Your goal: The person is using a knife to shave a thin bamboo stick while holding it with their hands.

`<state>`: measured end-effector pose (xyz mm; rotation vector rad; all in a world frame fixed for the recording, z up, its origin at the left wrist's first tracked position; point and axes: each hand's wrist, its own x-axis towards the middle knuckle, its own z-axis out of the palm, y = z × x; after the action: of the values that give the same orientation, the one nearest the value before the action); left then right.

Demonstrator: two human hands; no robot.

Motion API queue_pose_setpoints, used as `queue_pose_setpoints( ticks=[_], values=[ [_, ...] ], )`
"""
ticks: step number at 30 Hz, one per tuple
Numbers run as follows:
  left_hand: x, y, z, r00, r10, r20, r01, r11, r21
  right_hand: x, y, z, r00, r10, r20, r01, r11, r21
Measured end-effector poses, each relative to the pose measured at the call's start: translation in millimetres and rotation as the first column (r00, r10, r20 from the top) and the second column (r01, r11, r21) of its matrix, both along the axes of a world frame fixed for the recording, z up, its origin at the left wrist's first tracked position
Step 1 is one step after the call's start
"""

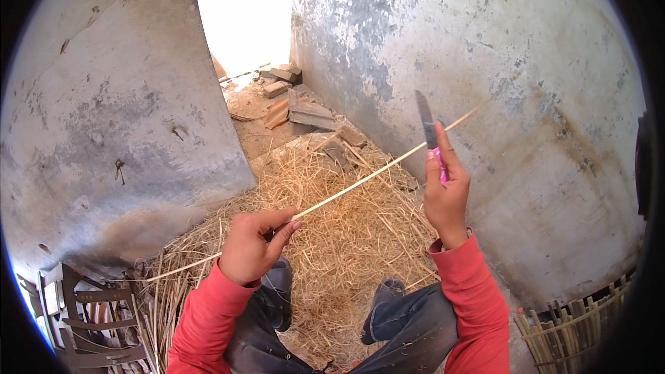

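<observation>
A long, thin pale stick [360, 182], which looks like split cane or bamboo, slants across the view from lower left to upper right. My left hand [258, 242] pinches it between thumb and fingers, and its tail runs out behind that hand. In my right hand [447, 190] is a knife [425, 116] with a pink handle, blade pointing up. The blade crosses the stick near its far end, apparently touching it. My right index finger stretches up beside the blade.
Straw-like shavings [346, 256] cover the floor between my feet. A dark chair frame [90, 318] stands at lower left beside a bundle of long sticks [163, 305]. A slatted cane piece [575, 329] lies at lower right. Bricks and rubble [312, 114] sit by the bright doorway, between worn walls.
</observation>
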<state>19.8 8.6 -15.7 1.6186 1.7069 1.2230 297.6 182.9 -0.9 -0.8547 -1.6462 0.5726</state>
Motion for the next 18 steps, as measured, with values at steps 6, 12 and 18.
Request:
queue_pose_setpoints(
  ticks=[6,12,18],
  values=[
    [3,0,5,0.966,0.050,-0.254,0.018,0.967,0.256,-1,6,-5,0.998,-0.064,-0.005,0.064,0.987,0.147],
    [13,4,1,0.929,0.122,-0.348,-0.004,0.947,0.321,-45,-40,-27,0.966,0.206,0.159,-0.225,0.967,0.117],
    [29,8,5,0.962,0.095,-0.256,-0.025,0.964,0.263,-75,-75,-28,0.909,0.354,0.221,-0.395,0.902,0.177]
  ],
)
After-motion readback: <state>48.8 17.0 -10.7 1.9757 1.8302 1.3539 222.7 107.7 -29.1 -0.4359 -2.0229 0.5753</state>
